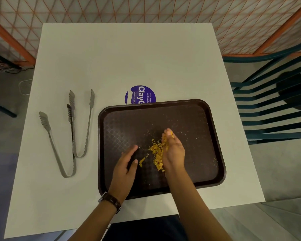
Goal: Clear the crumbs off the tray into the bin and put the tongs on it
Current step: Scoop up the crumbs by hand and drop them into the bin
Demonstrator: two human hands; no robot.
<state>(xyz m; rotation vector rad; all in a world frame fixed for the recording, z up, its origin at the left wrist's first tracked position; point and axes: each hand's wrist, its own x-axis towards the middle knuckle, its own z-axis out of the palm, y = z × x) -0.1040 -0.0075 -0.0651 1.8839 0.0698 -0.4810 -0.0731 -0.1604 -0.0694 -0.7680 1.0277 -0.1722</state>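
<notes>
A dark brown tray (195,119) lies on the white table (122,58). A heap of yellow crumbs (156,152) sits on its middle, with small specks scattered around. My right hand (173,150) stands on edge against the heap's right side, fingers together and a few crumbs on the fingertips. My left hand (127,164) rests on the tray left of the heap, palm facing it, fingers apart, holding nothing. Two metal tongs lie left of the tray: one (57,145) nearer the table's left edge, the other (83,126) beside the tray. No bin is in view.
A round blue sticker (139,93) on the table is partly under the tray's far edge. A dark green slatted chair (271,105) stands to the right. An orange mesh partition (146,9) runs behind the table. Cables (7,68) lie on the floor at left.
</notes>
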